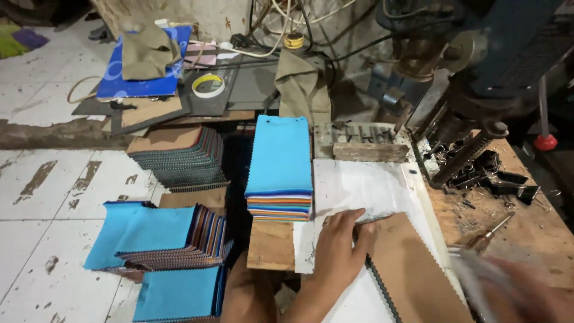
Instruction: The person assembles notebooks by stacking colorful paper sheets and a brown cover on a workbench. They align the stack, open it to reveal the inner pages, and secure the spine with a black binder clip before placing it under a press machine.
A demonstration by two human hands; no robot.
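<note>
Two hands are working the bench: your left hand (339, 248) is lying flat, fingers spread, pressing down the brown swatch stack (412, 269) at six o'clock. Your right hand (526, 290) is blurring at four o'clock, seemingly carrying a pale sheet (478, 272); its grip I cannot tell. You seem to be squaring the stack. Next probably calls for keeping its zigzag edges aligned. At twelve o'clock, blue-topped swatches (280, 157) are waiting.

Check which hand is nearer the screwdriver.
Right. The blurred right hand sits just below the screwdriver; the left hand rests on the brown swatch, farther left.
</note>
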